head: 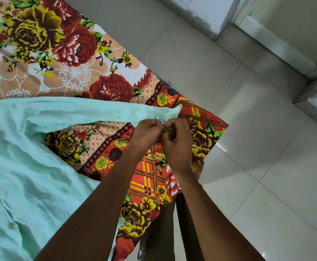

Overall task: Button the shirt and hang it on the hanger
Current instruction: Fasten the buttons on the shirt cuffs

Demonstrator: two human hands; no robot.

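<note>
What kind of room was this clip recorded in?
Most likely a bedroom in a home. A floral bedsheet covers what looks like a bed, a mint-green shirt is spread on it, and glossy tiled floor runs alongside to a painted wall.

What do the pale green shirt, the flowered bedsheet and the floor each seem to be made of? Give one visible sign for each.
Shirt: thin woven cloth, probably cotton, matt; it creases softly and drapes limp.
Bedsheet: printed woven fabric, matt; the flower pattern lies flat and a stitched hem shows at its edge.
Floor: glazed tile, likely ceramic; straight grout lines and glossy reflections.
</note>
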